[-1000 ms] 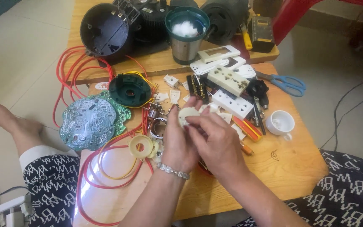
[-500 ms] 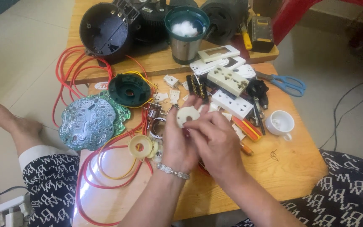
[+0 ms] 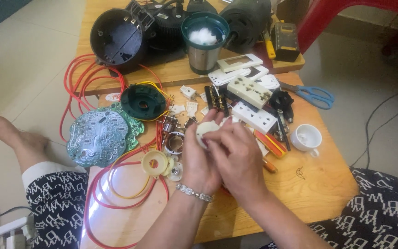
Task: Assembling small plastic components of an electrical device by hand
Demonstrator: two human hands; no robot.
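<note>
Both hands meet over the middle of a low wooden table [image 3: 318, 184]. My left hand [image 3: 199, 159], with a metal bracelet on the wrist, grips a small round cream plastic part [image 3: 207, 129]. My right hand [image 3: 236, 154] lies over it, fingers pressed on the same part's right side. Just left of the hands lie a cream round plastic fitting [image 3: 155, 163] and a small metal coil piece [image 3: 175, 142].
Red and yellow wires [image 3: 98, 189] loop at the left by a green circuit board [image 3: 98, 137] and a dark green round cover [image 3: 143, 101]. White socket strips [image 3: 254, 115], blue-handled scissors [image 3: 316, 96], a white cup [image 3: 306, 137], a steel cup [image 3: 205, 44] and black housings [image 3: 116, 37] stand behind.
The round cream part has been turned slightly between the fingers and sits a little further left. The hands stay in the same spot.
</note>
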